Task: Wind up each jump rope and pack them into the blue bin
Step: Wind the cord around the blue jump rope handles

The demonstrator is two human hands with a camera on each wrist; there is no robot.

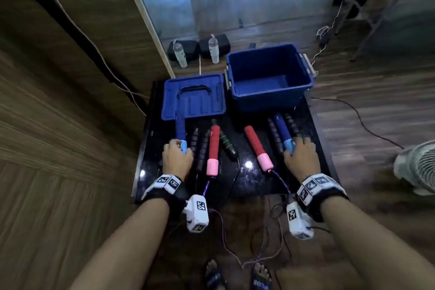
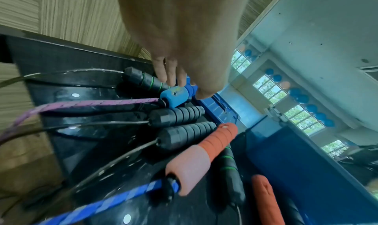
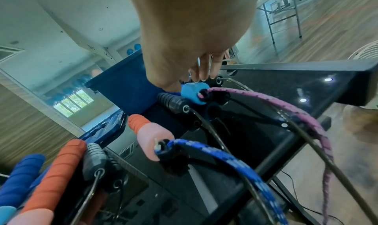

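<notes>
A: Left hand (image 1: 177, 158) at near left of black table (image 1: 249, 173), fingers and thumb pinching light-blue end of a blue handle (image 1: 180, 133). Handle's far tip lying on the blue lid (image 1: 193, 96).

B: Right hand (image 1: 301, 155) the same, fingers curled round the cap of the second blue handle (image 1: 282, 128). Pink braided rope (image 3: 286, 106) leaving that cap, dropping over the table edge.

A: Blue bin (image 1: 270, 77) open at far right, nothing visible inside (lid beside it, to the left).

B: Between the hands: two red handles (image 1: 213, 148) with pink ends, ribbed black handles (image 2: 180, 115), cords trailing to the floor
</notes>
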